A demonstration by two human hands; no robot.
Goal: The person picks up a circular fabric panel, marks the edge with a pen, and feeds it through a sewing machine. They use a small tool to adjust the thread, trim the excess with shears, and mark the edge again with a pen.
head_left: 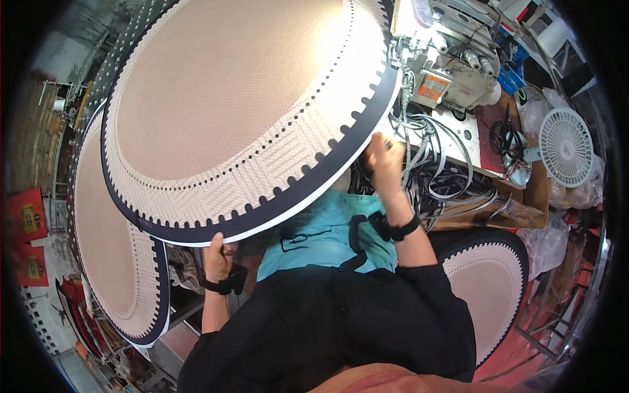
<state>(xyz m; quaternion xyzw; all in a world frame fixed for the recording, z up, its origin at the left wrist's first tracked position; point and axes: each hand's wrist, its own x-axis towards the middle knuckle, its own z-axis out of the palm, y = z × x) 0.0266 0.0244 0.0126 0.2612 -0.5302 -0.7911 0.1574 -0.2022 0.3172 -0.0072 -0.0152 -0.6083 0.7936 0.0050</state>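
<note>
A large oval mat (223, 92) spreads across the upper middle, with a beige centre, a pale patterned band and a dark scalloped border edged in white. My left hand (218, 259) grips its near edge, thumb on the rim and fingers curled underneath. At the mat's right edge my right hand (386, 160) is closed, its curled fingers against the border and partly hidden. Beside that hand, grey and white strips (422, 124) hang in loose loops from the machine (452, 78).
A second oval mat (108, 236) lies lower left, partly beneath the first; another mat (485, 288) is low on my right. A white fan (566, 147) stands at the right beside clear plastic bags (547, 249). A cardboard box (485, 209) sits below the machine table.
</note>
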